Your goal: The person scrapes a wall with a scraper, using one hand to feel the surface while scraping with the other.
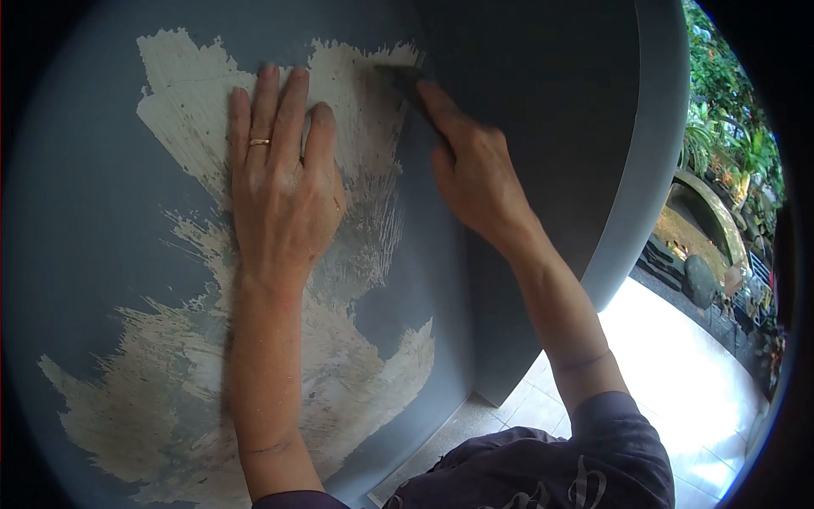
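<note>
My left hand [284,170] lies flat on a blue-grey wall [110,229], its fingers pointing up and slightly apart, with a ring on one finger. Under and around it spreads a rough, pale scraped patch [182,102] with jagged edges. To the right, my right hand [475,161] is closed around the handle of a dark scraper [409,85]. The scraper's blade touches the upper right part of the pale patch, near the wall's inner corner. Part of the handle is hidden by my fingers.
A darker wall section [543,102] meets the scraped wall at the right and ends in a rounded edge [649,144]. Beyond it are a pale tiled floor [678,365], green plants [721,68] and a grey stone [699,282].
</note>
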Tool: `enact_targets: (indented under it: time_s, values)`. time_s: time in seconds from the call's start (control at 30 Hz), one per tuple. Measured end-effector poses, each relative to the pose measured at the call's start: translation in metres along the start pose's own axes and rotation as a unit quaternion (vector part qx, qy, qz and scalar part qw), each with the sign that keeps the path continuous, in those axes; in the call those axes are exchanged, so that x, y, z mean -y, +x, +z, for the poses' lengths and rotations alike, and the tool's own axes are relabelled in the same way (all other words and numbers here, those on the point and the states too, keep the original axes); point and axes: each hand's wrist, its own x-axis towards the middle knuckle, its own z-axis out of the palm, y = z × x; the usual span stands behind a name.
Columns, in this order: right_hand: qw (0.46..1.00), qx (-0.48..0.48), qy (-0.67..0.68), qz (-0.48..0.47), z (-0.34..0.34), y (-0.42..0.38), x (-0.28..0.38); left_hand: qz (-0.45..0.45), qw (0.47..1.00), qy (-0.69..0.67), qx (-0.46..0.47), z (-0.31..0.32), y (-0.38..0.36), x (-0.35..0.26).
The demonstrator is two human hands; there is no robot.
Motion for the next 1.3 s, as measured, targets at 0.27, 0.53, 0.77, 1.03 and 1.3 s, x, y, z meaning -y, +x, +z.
enact_targets:
  time_s: [0.27, 0.53, 0.77, 1.03, 1.3]
  values:
    - [0.999, 0.029, 0.025, 0.002, -0.001, -0.02, 0.012, -0.004, 1.0, -0.001, -0.001, 0.0, 0.0, -0.001]
    - [0.997, 0.055, 0.037, 0.034, -0.003, -0.02, 0.028, -0.001, 1.0, -0.007, 0.003, -0.002, -0.002, -0.001]
    - [0.996, 0.073, 0.047, 0.015, -0.001, -0.041, 0.041, 0.007, 0.999, -0.013, -0.029, 0.0, 0.0, 0.0]
    - [0.996, 0.057, 0.044, 0.053, 0.005, -0.045, 0.041, 0.004, 1.0, -0.005, -0.013, -0.002, 0.001, -0.001]
    - [0.997, 0.041, 0.054, 0.045, 0.0, -0.033, 0.034, 0.002, 1.0, -0.006, -0.008, -0.001, 0.0, -0.001]
